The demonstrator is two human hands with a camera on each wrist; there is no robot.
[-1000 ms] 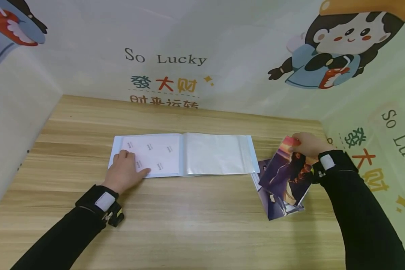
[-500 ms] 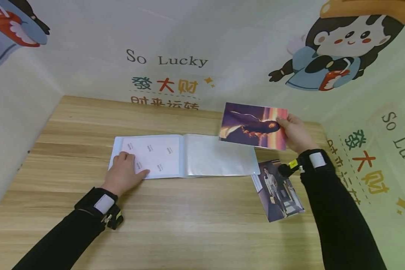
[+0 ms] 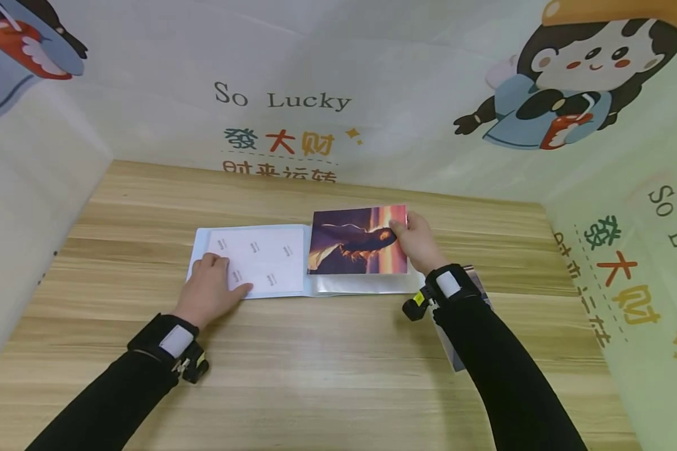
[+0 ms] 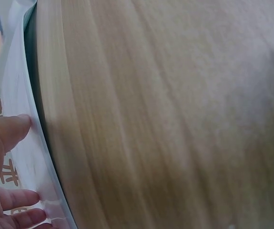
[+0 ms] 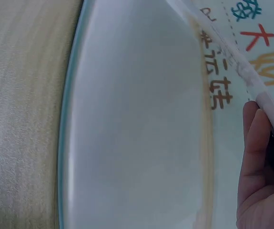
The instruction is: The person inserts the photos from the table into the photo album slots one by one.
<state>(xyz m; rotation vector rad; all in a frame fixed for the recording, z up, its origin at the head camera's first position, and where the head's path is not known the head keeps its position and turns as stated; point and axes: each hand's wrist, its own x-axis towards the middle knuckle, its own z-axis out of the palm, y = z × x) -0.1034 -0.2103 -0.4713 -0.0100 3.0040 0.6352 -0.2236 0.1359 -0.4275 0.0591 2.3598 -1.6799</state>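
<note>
An open photo album (image 3: 304, 292) with pale blue edges lies on the wooden table. Its left page (image 3: 267, 250) is white with small grey print; the right page is a clear sleeve (image 3: 361, 285). My left hand (image 3: 205, 287) rests on the left page's lower left part, fingers and thumb spread. In the left wrist view the thumb (image 4: 17, 129) lies along the page edge. With my right hand (image 3: 420, 241) I pinch a purple and orange photo (image 3: 352, 244) by its right end, above the right sleeve. From the right wrist, the photo appears tilted, apart from the sleeve.
Another photo (image 3: 448, 344) lies at the album's right, mostly hidden under my right forearm. The wooden table (image 3: 316, 376) is bounded at the back and sides by a pale printed sheet (image 3: 395, 144) with lettering and cartoon figures.
My right hand has lifted the purple and orange photo off the other photo, turned it sideways and carried it left over the right page. My left hand has stayed put.
</note>
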